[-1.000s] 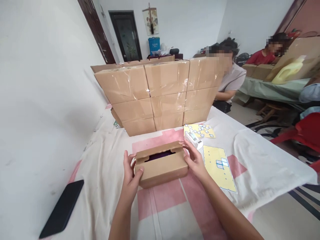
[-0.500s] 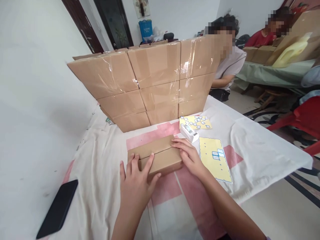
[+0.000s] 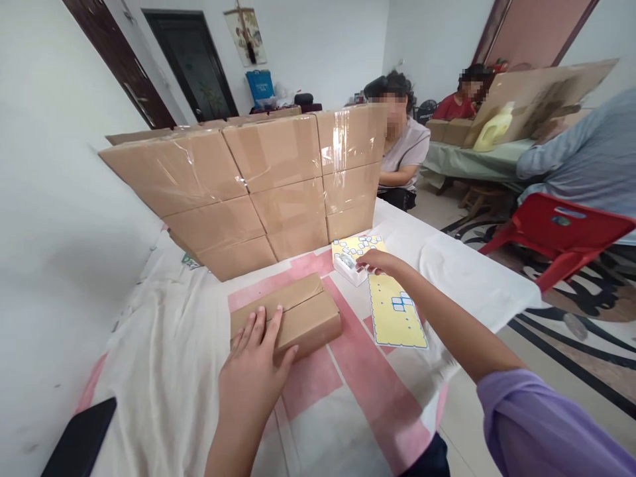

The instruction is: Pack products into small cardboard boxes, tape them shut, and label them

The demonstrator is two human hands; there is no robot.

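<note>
My left hand (image 3: 256, 354) lies on a closed brown cardboard box (image 3: 308, 301), fingers spread over its top and thumb along the near side. The box rests on the cloth with its lid seam running lengthwise. My right hand (image 3: 380, 262) is off the box, at the right end of a small white device (image 3: 350, 271) with a little screen. Its fingers are slightly bent and partly cover that end; I cannot tell how firmly they touch it. Under and behind the device is a yellow card (image 3: 375, 245) with scattered tile outlines. Nearer lies a second yellow card (image 3: 392, 324) with a few joined tiles.
A taped wall of cardboard boxes (image 3: 278, 192) stands across the table's back. A black phone (image 3: 82, 437) lies at the lower left. Beyond the table are a seated person (image 3: 410, 146), a red chair (image 3: 561, 225) and another table with a yellow jug (image 3: 494, 126).
My right hand has left the box's right end and reached forward to the white device. My left hand stays on the box. The camera view has shifted to the right.
</note>
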